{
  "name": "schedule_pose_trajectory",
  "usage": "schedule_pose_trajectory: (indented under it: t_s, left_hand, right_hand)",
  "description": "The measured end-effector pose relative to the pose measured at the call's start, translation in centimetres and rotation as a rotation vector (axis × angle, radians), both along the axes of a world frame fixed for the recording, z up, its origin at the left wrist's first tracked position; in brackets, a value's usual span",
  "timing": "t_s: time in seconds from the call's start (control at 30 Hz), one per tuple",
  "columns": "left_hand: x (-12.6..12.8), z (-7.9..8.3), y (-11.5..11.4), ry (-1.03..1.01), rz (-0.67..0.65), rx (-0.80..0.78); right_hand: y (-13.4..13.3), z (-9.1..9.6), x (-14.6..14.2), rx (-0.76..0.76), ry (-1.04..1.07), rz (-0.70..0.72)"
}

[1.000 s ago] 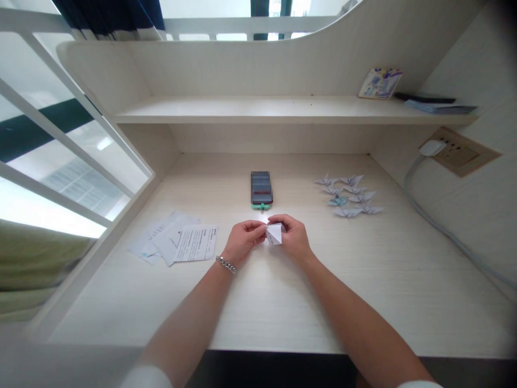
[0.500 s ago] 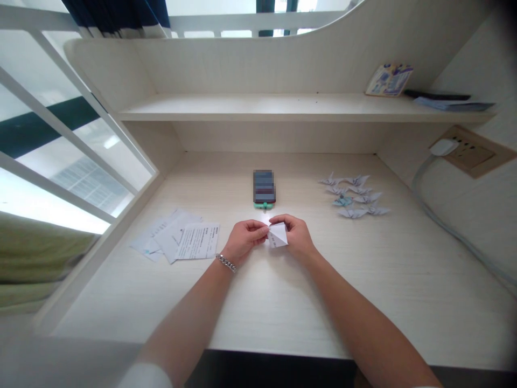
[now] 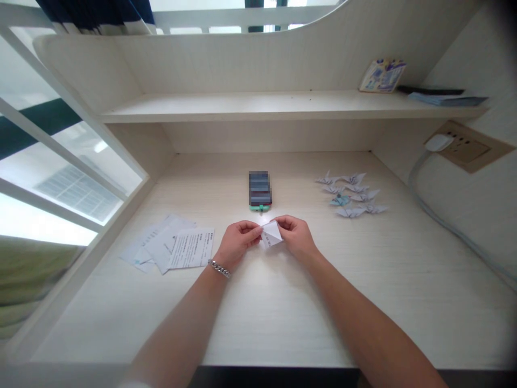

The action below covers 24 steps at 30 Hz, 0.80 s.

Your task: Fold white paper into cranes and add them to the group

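Folded paper pinched between two hands, on the near side of the phone.
Its near edge now slopes up rightward, where half a second ago it lay flatter; the fold is probably being adjusted. The left hand has its grip pinching the left edge, the right hand the far-right edge, over the tabletop. One corner points right, slightly near; long axis unclear.
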<state>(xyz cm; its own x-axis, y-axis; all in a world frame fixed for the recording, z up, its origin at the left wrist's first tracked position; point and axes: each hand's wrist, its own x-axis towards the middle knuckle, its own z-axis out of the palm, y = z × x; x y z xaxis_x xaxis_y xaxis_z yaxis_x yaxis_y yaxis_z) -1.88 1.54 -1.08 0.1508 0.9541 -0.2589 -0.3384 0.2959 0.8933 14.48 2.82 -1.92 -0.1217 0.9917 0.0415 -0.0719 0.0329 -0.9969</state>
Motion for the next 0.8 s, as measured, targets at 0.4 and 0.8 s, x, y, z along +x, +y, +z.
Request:
schedule_pose_trajectory:
  t_s: [0.4,0.8]
  left_hand:
    - [0.2,-0.2,-0.4,0.016,-0.093,-0.006]
    - [0.0,0.2,0.2,0.039,0.143,0.039]
  right_hand:
    - [-0.1,0.3,0.1,0.005,-0.016,0.026]
    - [-0.2,1.2,-0.1,-0.095,0.170,0.018]
